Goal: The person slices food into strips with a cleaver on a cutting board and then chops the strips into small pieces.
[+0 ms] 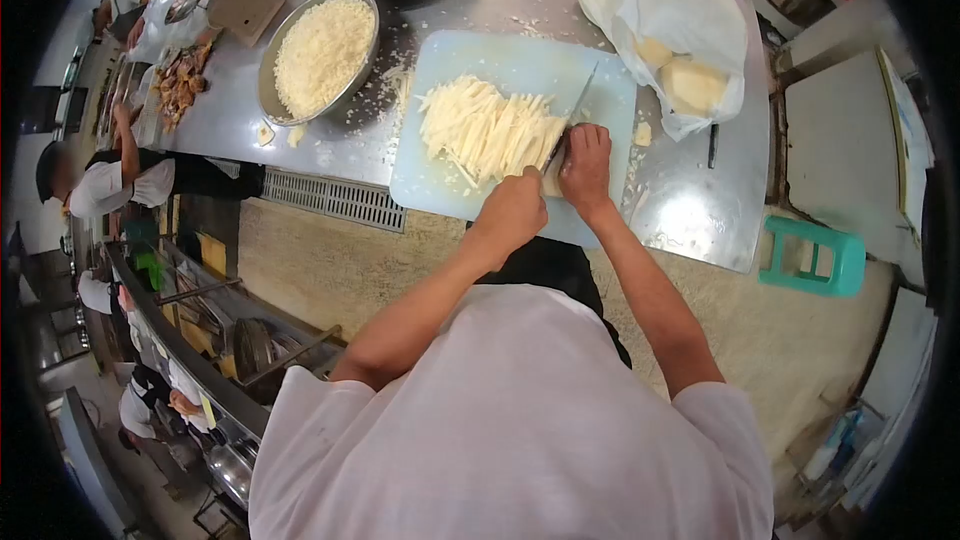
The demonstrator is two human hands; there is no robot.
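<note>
The wearer's pale shirt (510, 420) lies nearest the camera. Beyond it, the left hand (512, 212) is closed around the handle of a knife (576, 108) over a cutting board (480, 55), beside cut pale strips (490, 132); the right hand (585, 165), fingers bent together, presses a pale piece (553, 183) beside the blade, mostly hiding it. A heaped bowl (372, 15) and an open plastic bag (650, 0) flank the board.

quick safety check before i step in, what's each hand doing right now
Left hand: closed around the handle of the knife.
Right hand: fingers curled beside the blade, over the cutting board; whether they grip anything can't be told.
</note>
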